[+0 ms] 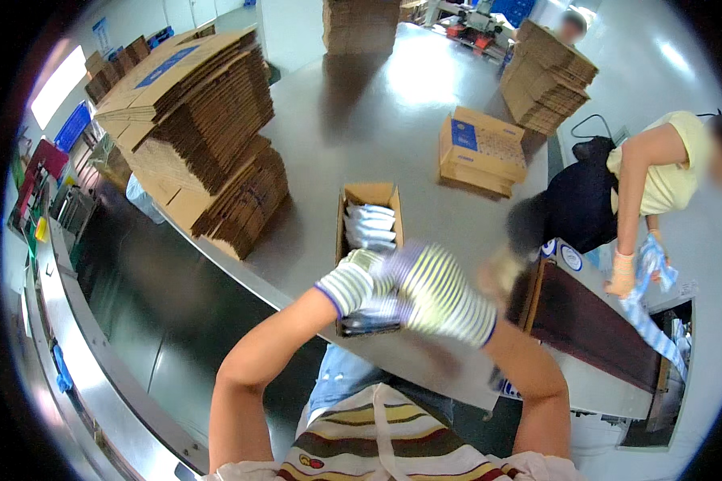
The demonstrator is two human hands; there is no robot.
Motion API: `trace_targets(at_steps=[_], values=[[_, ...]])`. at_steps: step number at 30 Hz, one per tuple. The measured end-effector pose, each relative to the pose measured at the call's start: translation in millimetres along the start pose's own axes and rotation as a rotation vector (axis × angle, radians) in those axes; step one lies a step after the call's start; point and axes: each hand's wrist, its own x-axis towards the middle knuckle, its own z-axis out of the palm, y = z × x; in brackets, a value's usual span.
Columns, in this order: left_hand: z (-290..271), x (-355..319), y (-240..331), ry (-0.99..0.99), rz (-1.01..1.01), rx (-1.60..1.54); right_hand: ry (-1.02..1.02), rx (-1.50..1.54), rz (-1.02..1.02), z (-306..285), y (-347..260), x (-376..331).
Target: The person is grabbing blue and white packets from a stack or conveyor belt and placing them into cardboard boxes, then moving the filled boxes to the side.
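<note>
- Just beyond both hands, a long narrow open brown cardboard box (pixel 370 210) lies on the grey metal tabletop (pixel 393 104), packed with white plastic pouches (pixel 370 227).
- Left hand (pixel 359 280), in a white glove with dark stripes, sits over the near end of that box; motion blur hides whether its fingers are closed on anything.
- Right hand (pixel 437 293), in the same kind of striped glove, touches the left one, the two held together; its grip is also too blurred to tell.
- Far left of the hands, tall stacks of flattened brown corrugated cartons (pixel 200 120) lean on the tabletop.
- Right of the hands, another person (pixel 658 176) in a pale yellow top bends over a dark bin (pixel 594 321), holding blue-and-white strips (pixel 650 276).
</note>
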Motion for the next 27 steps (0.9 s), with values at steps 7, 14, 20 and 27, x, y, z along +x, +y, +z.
trace_targets(at_steps=[7,14,20,27], values=[[-65.4,-43.9,29.5,0.534,0.07,0.054,-0.076,-0.31,-0.311,70.0,-20.9,-24.7],[-34.2,-104.0,-3.6,0.644,-0.121,0.11,-0.093,-0.46,0.223,54.9,130.8,117.1],[6.3,-100.0,-44.9,0.82,-0.311,-0.554,0.154,-0.463,0.197,15.8,124.7,167.4],[37.1,-55.8,-53.9,0.728,-0.433,-1.579,-0.147,-0.437,0.022,148.5,-3.8,26.6]])
